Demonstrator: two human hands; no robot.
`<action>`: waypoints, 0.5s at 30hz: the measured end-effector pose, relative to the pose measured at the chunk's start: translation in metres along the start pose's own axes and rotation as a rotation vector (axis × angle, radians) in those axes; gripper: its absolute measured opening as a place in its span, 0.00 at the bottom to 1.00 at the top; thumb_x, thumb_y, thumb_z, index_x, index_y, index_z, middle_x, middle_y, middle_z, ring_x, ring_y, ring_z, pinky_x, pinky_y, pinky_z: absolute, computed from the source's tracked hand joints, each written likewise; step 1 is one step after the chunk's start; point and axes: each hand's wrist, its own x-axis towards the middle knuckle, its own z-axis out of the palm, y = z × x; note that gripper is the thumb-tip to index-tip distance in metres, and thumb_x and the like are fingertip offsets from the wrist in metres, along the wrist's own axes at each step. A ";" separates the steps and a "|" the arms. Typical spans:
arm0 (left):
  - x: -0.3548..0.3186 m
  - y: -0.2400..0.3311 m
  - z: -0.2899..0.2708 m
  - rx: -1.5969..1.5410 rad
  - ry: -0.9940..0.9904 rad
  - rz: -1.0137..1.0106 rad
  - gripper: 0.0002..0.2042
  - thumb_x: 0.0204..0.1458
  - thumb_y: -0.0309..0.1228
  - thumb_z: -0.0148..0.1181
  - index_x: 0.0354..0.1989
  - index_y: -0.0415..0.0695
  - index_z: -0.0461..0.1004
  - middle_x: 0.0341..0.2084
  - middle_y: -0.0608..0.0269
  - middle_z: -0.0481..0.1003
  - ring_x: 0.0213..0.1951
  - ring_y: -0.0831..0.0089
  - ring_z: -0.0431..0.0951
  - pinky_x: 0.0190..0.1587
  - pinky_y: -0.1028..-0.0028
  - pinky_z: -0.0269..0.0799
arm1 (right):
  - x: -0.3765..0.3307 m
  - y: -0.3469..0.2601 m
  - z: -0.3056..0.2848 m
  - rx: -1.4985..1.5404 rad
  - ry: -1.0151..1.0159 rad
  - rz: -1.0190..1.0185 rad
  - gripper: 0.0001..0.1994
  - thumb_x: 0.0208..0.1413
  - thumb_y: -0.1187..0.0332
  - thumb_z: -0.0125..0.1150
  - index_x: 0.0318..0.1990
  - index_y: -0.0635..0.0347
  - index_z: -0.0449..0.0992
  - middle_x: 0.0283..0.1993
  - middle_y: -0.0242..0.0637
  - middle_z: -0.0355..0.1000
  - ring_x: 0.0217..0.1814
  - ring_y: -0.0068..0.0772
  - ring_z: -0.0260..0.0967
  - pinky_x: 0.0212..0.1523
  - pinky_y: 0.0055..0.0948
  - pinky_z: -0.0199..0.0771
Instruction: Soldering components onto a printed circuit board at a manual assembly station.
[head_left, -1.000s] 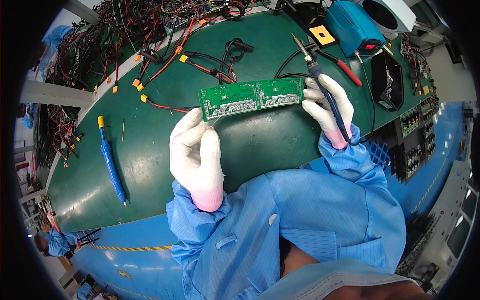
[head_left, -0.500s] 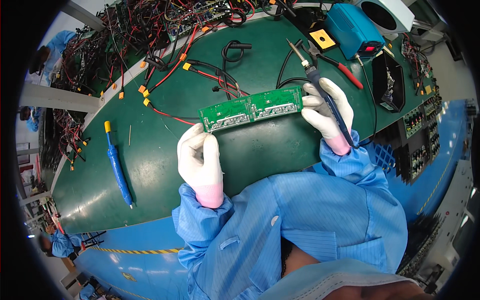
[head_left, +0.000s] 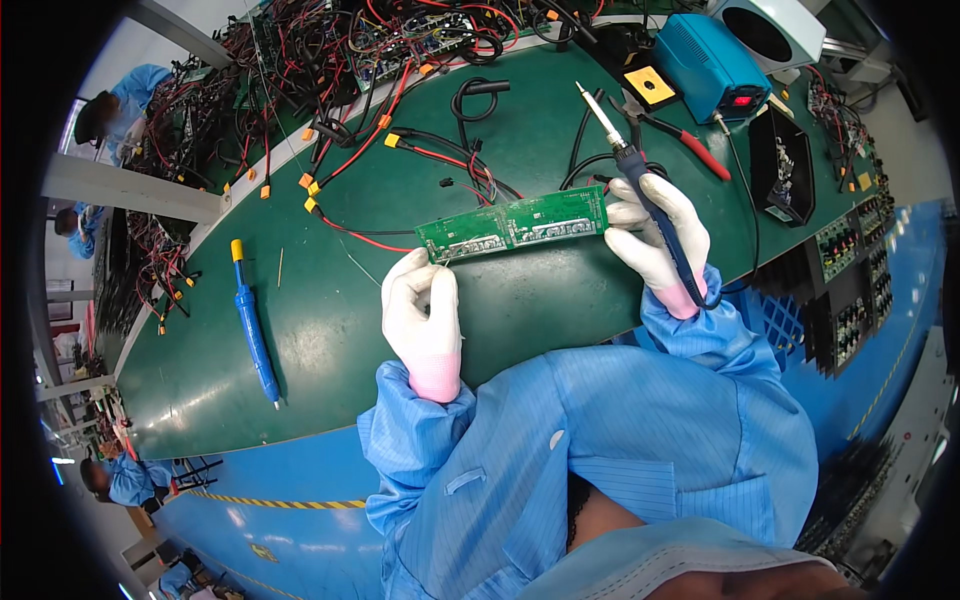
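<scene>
Both my hands wear white gloves with pink cuffs. A long green circuit board (head_left: 512, 222) is held up between them above the green table, a row of silvery solder patches along its near edge. My left hand (head_left: 422, 315) is closed, its fingertips at the board's lower left corner. On the other side, my right hand (head_left: 660, 240) pinches the right end. That same hand carries a soldering iron (head_left: 634, 166) with a dark blue handle, its metal tip pointing up and away, apart from the board. Cables with yellow connectors (head_left: 392, 141) lie behind the board.
A blue desoldering pump (head_left: 254, 340) lies on the left of the table (head_left: 330, 370). At the far right are a teal soldering station (head_left: 712, 75), a yellow sponge (head_left: 650, 86), red-handled pliers (head_left: 700, 155) and a black bin (head_left: 782, 165). Tangled wired boards (head_left: 420, 45) crowd the back.
The view has shifted, so the table things appear slightly further right. My left hand appears a little closer to my right. Both hands keep their hold on the board, and the iron stays in my right.
</scene>
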 end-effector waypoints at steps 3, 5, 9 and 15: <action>0.000 0.000 0.000 0.003 0.001 -0.009 0.03 0.50 0.23 0.59 0.32 0.37 0.74 0.48 0.47 0.71 0.49 0.61 0.73 0.51 0.70 0.69 | -0.002 0.001 0.000 0.009 0.002 -0.008 0.33 0.41 0.89 0.64 0.60 0.65 0.64 0.55 0.62 0.69 0.41 0.35 0.74 0.44 0.29 0.76; -0.001 0.003 0.001 -0.009 0.005 -0.022 0.03 0.50 0.23 0.59 0.31 0.37 0.74 0.48 0.48 0.72 0.49 0.62 0.73 0.52 0.70 0.68 | -0.003 0.000 -0.003 -0.039 -0.038 -0.008 0.34 0.42 0.89 0.63 0.61 0.63 0.63 0.56 0.60 0.68 0.43 0.37 0.74 0.45 0.31 0.77; -0.001 0.004 0.001 -0.011 0.006 -0.033 0.03 0.50 0.23 0.59 0.31 0.38 0.74 0.49 0.49 0.72 0.49 0.62 0.72 0.52 0.70 0.67 | -0.005 -0.001 -0.006 -0.091 -0.079 -0.006 0.35 0.43 0.90 0.61 0.62 0.62 0.61 0.57 0.59 0.67 0.45 0.39 0.74 0.46 0.33 0.78; -0.002 0.004 0.000 0.020 -0.007 -0.031 0.03 0.50 0.24 0.60 0.32 0.37 0.74 0.49 0.48 0.71 0.49 0.61 0.73 0.48 0.71 0.71 | -0.008 0.000 -0.006 -0.113 -0.091 -0.001 0.35 0.43 0.89 0.61 0.62 0.61 0.61 0.57 0.58 0.68 0.46 0.38 0.74 0.48 0.34 0.76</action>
